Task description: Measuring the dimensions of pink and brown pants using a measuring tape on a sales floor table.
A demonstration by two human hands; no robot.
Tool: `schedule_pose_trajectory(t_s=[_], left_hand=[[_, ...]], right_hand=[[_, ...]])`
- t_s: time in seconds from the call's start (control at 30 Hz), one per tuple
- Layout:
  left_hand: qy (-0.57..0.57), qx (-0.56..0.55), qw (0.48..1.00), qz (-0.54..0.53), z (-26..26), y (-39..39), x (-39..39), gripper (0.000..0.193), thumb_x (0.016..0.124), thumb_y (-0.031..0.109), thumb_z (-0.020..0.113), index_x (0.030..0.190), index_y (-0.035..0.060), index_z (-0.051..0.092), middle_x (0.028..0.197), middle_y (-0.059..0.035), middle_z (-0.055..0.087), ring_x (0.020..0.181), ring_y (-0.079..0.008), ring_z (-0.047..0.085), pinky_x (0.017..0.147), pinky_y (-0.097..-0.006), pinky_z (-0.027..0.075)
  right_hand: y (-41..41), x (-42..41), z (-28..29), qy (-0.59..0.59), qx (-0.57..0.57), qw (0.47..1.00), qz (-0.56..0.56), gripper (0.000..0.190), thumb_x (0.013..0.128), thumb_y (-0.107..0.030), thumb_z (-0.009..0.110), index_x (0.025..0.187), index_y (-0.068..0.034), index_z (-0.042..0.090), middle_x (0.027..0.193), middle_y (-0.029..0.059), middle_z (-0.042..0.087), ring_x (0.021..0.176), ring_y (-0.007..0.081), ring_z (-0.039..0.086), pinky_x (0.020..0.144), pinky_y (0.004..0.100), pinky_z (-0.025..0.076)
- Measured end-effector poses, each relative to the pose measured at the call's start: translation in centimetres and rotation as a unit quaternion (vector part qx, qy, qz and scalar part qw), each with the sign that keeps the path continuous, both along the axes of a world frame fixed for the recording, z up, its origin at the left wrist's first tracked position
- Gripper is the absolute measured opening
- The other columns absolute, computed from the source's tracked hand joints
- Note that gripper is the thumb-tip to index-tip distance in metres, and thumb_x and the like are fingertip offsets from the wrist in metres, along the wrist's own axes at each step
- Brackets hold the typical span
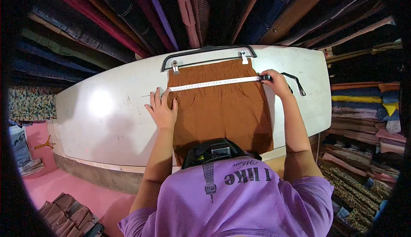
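A brown skirt or pair of shorts (208, 108) with a gathered elastic waist lies on a white table (128, 134), its waist clipped to a black clip hanger (205, 51). Across it, just below the waistband, runs a white measuring tape (215, 83). My right hand (274, 81) is closed around the tape's dark case at the garment's right edge; a black wrist strap (297, 84) trails beside it. At the left edge, my left hand (163, 110) lies with fingers spread, fingertips at the tape's end. Whether they pinch the tape cannot be told.
Rows of hanging trousers (118, 8) line the table's far side. Folded clothes (356, 105) are stacked at the right. More folded garments (70, 217) lie on the pink floor (112, 205) at lower left. A black waist bag (221, 151) overlaps the brown garment's near end.
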State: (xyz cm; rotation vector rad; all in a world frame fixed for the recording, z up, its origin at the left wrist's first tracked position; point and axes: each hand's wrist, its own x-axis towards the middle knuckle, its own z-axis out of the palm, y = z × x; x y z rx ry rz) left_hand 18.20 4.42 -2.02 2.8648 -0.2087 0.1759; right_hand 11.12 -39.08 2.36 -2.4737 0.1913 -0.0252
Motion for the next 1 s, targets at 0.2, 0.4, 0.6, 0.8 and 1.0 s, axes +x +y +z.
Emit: schedule_pose_trajectory(t_s=[0.2,0.4,0.6,0.8,1.0], left_hand=[[-0.003,0.003,1.0,-0.001,-0.06,0.11,0.01,0.047,0.082,0.032,0.066,0.128,0.0263,0.056,0.145,-0.0031,0.042,0.139,-0.0295,0.03,0.108,-0.0665,0.019],[-0.007,0.009,1.0,-0.001,-0.11,-0.01,0.04,0.048,0.082,0.032,0.066,0.129,0.0245,0.054,0.144,-0.003,0.042,0.139,-0.0295,0.03,0.107,-0.0665,0.02],[-0.014,0.014,1.0,-0.002,-0.28,0.07,0.13,0.049,0.082,0.033,0.066,0.128,0.0213,0.052,0.143,-0.0029,0.043,0.139,-0.0292,0.03,0.107,-0.0662,0.021],[0.025,0.001,1.0,0.003,0.26,0.04,0.11,0.054,0.086,0.032,0.064,0.133,0.0138,0.044,0.146,-0.0046,0.039,0.141,-0.029,0.027,0.109,-0.0662,0.017],[-0.027,0.005,1.0,0.0,-0.56,0.35,-0.01,0.056,0.083,0.034,0.066,0.131,0.0125,0.046,0.143,-0.002,0.043,0.138,-0.0283,0.032,0.106,-0.0657,0.022]], right_hand=[[0.37,0.16,0.35,0.02,-0.037,0.999,0.002,0.026,0.075,-0.008,0.075,0.099,-0.01,0.065,0.091,0.0091,0.065,0.084,0.0302,0.063,0.073,0.0381,0.049],[0.31,0.04,0.34,-0.002,-0.044,0.999,0.01,0.025,0.076,-0.01,0.074,0.099,-0.01,0.064,0.092,0.0095,0.065,0.082,0.0309,0.064,0.071,0.0389,0.05],[0.42,-0.01,0.2,-0.001,-0.072,0.997,0.005,0.027,0.076,-0.012,0.075,0.099,-0.009,0.063,0.092,0.0098,0.065,0.081,0.0309,0.064,0.071,0.0389,0.05],[0.68,-0.15,0.32,0.003,-0.037,0.999,-0.019,0.03,0.074,-0.012,0.077,0.1,-0.009,0.062,0.092,0.0099,0.065,0.082,0.0306,0.064,0.072,0.039,0.051],[0.71,-0.41,-0.08,-0.013,-0.014,0.999,-0.038,0.03,0.072,-0.012,0.078,0.099,-0.008,0.064,0.094,0.0104,0.066,0.084,0.0307,0.064,0.074,0.038,0.051]])
